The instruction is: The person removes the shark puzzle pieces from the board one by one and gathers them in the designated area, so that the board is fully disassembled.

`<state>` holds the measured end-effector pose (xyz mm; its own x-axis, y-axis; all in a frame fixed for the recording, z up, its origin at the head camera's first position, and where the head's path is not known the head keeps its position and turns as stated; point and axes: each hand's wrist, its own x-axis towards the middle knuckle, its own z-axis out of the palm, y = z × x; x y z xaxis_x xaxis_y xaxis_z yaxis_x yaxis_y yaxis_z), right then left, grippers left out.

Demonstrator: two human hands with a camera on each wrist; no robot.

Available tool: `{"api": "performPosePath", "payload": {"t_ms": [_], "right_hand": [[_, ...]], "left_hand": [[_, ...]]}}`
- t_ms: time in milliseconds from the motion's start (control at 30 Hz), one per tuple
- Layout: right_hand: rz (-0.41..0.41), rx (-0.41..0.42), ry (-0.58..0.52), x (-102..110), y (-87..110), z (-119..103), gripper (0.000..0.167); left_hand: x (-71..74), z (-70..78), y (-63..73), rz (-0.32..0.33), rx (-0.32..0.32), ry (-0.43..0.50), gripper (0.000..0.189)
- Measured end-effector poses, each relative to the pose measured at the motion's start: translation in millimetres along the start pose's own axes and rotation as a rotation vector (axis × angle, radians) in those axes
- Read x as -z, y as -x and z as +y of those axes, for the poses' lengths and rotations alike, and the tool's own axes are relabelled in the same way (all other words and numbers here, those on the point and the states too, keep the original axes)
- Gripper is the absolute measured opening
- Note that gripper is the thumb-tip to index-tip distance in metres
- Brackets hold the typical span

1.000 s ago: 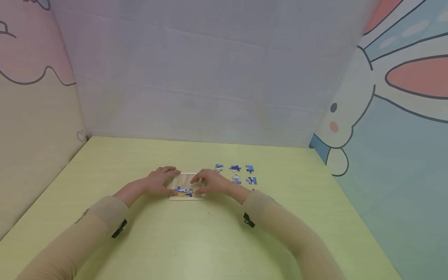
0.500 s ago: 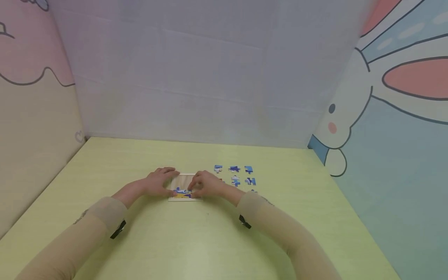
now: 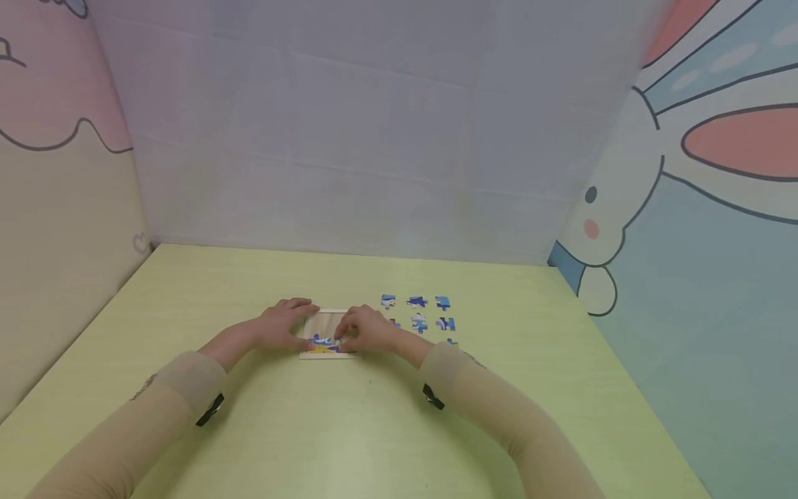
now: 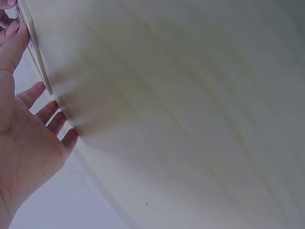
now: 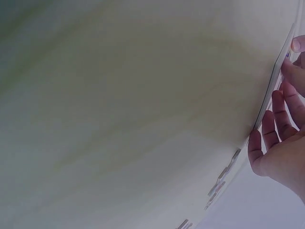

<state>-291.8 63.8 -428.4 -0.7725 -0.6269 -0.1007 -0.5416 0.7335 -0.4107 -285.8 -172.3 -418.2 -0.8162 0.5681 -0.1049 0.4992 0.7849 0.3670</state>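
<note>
A shallow wooden puzzle tray lies on the table, its lower part filled with blue, white and yellow jigsaw pieces. My left hand rests along the tray's left side, thumb at the lower corner and index finger by the upper one; its fingers look fairly straight in the left wrist view. Over the tray's right side, my right hand pinches a small jigsaw piece between thumb and fingertips, low among the laid pieces. That piece is mostly hidden by the fingers, as is the tray's right edge.
Right of the tray, several loose jigsaw pieces lie in rough rows on the pale yellow table. One is partly covered by my right wrist. A plain wall stands behind the table, with printed panels at both sides.
My right hand's index finger has come down toward the thumb, closing on the piece in the tray's lower right. The left hand stays at the tray's left side.
</note>
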Motion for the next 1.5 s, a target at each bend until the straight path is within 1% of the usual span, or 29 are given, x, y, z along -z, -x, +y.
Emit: {"api": "performPosePath", "payload": {"t_ms": [133, 267, 400, 567, 767, 967, 1167, 1333, 1500], "right_hand": [[0.005, 0.013, -0.035, 2, 0.2, -1, 0.018], [0.003, 0.033, -0.111, 2, 0.5, 0, 0.017], [-0.006, 0.027, -0.190, 2, 3.0, 0, 0.017], [-0.016, 0.017, -0.235, 3, 5.9, -1, 0.017], [-0.022, 0.022, -0.282, 8, 6.8, -3, 0.015], [-0.023, 0.050, -0.282, 18, 14.7, -5, 0.011], [-0.001, 0.074, -0.250, 33, 31.0, -1, 0.008], [0.027, 0.078, -0.237, 42, 46.5, 11, 0.009], [0.028, 0.081, -0.222, 51, 60.5, 26, 0.008]], "left_hand": [[-1.2, -0.8, -1.1, 0.003, 0.000, 0.001, 0.078], [-2.0, -0.7, -1.3, 0.003, 0.005, -0.001, 0.078], [-1.1, 2.2, -1.3, 0.007, 0.002, 0.008, 0.078], [0.7, 5.3, 0.0, 0.007, 0.002, 0.017, 0.077], [1.7, 5.4, 1.8, 0.015, -0.006, -0.003, 0.077], [3.3, 6.6, 3.7, 0.007, 0.002, 0.013, 0.078], [2.2, 5.9, 3.8, 0.008, -0.009, -0.006, 0.077], [2.1, 4.0, 3.1, 0.006, -0.012, -0.005, 0.078], [2.4, 1.4, 3.1, -0.003, -0.010, 0.008, 0.079]]}}
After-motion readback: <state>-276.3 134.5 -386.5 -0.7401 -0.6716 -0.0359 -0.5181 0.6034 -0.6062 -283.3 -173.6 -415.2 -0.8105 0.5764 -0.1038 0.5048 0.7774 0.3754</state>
